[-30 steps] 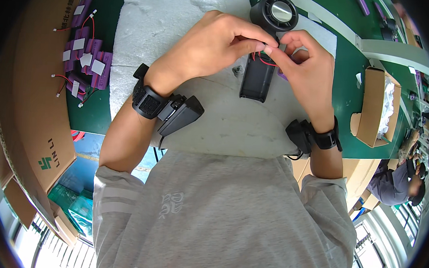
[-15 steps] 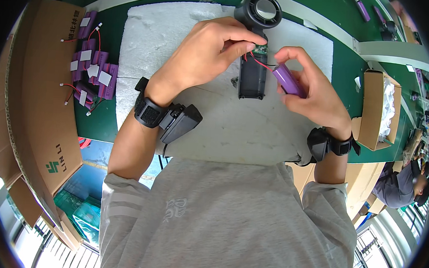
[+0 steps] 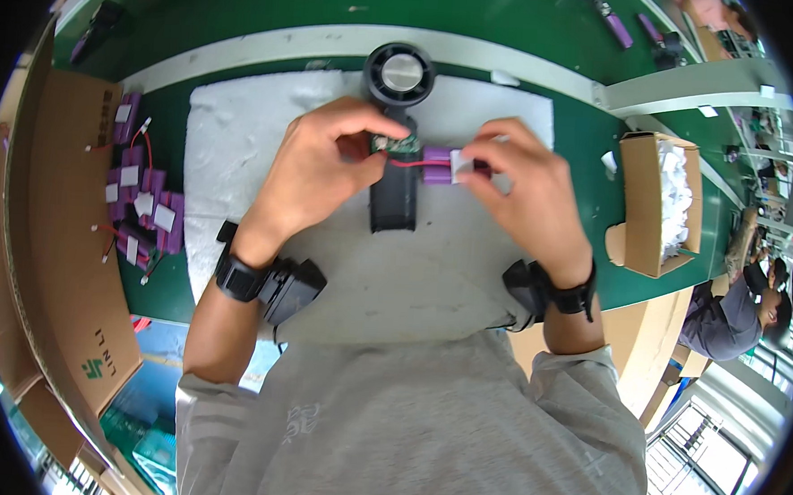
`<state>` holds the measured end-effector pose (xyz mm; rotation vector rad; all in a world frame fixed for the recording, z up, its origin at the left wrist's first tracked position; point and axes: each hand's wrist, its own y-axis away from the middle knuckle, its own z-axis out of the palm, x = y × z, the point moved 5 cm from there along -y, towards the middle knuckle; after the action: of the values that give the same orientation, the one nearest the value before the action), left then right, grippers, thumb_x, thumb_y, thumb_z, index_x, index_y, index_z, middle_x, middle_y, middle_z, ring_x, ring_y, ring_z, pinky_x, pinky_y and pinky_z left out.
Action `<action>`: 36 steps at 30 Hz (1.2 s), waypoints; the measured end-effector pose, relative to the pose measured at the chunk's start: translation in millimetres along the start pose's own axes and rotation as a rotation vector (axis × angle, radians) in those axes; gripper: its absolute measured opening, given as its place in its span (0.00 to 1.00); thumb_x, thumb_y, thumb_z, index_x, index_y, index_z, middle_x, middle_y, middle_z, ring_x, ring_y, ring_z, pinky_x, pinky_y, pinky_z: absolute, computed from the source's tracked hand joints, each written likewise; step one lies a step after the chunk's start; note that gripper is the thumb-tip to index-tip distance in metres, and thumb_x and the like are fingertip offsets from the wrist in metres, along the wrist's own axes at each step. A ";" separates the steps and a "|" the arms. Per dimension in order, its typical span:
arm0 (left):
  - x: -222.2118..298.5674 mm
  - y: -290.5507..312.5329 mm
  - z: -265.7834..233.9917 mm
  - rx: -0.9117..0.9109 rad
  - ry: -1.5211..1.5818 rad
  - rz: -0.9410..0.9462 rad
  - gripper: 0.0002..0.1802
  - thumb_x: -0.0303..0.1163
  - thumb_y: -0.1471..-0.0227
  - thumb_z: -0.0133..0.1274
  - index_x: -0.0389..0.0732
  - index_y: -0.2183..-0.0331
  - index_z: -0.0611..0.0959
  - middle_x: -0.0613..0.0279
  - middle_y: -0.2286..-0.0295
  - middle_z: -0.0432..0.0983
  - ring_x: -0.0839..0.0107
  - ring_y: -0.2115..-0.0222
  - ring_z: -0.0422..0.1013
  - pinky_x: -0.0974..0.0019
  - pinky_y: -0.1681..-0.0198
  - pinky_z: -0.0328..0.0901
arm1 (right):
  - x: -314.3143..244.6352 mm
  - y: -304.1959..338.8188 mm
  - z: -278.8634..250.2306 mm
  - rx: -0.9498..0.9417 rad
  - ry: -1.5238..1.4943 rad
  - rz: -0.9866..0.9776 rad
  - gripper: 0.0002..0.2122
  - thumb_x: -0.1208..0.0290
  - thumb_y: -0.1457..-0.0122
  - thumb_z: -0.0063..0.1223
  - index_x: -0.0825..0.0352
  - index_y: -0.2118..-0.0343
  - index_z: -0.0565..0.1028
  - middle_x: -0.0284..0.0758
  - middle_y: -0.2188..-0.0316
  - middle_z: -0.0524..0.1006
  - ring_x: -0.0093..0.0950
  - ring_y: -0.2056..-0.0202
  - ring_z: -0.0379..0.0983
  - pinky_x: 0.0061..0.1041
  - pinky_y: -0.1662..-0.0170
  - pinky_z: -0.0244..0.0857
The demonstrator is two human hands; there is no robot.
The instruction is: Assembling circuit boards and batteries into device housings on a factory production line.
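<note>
Since half a second ago, our right hand (image 3: 525, 187) has swung the purple battery pack (image 3: 445, 167) from a slanted hold down to lie level just right of the black handheld fan (image 3: 397, 140), and our left hand (image 3: 315, 176) has slid lower along the fan's handle.

We work over a green bench (image 3: 248, 7) whose far edge bends with the lens and runs out of view. On it lies a white foam mat (image 3: 239, 168), its near edge hidden under our grey shirt (image 3: 405, 427). A large brown cardboard sheet (image 3: 57, 230) fills the left rim, partly cut off. An open cardboard box (image 3: 641, 206) with white filling stands at the right.

The fan lies on the mat, round head away from us; our left thumb and fingers clasp its open upper handle, covering part of it, where a small green circuit board (image 3: 395, 144) shows. We cannot tell how the board is fixed. Our right fingers pinch the battery pack at its white-labelled end, hiding that end. A red wire (image 3: 408, 162) runs from pack to board.

More purple battery packs (image 3: 143, 207) with wires lie in a loose heap left of the mat. Black wrist devices (image 3: 265, 281) sit on both our wrists. Another person (image 3: 725, 309) is partly seen, blurred, at the lower right.
</note>
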<state>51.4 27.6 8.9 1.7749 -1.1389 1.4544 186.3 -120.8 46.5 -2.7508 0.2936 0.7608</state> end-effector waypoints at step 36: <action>11.0 3.1 0.6 -0.022 -0.115 0.016 0.18 0.15 0.59 0.55 0.40 0.62 0.83 0.58 0.63 0.74 0.70 0.71 0.74 0.71 0.66 0.69 | -16.1 4.6 4.9 -0.015 0.127 -0.159 0.03 0.79 0.54 0.61 0.70 0.76 0.78 0.38 0.63 0.80 0.33 0.68 0.77 0.27 0.66 0.72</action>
<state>49.5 22.8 19.2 1.8589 -1.2242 1.3582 169.2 -121.7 50.0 -2.8007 0.0927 0.5520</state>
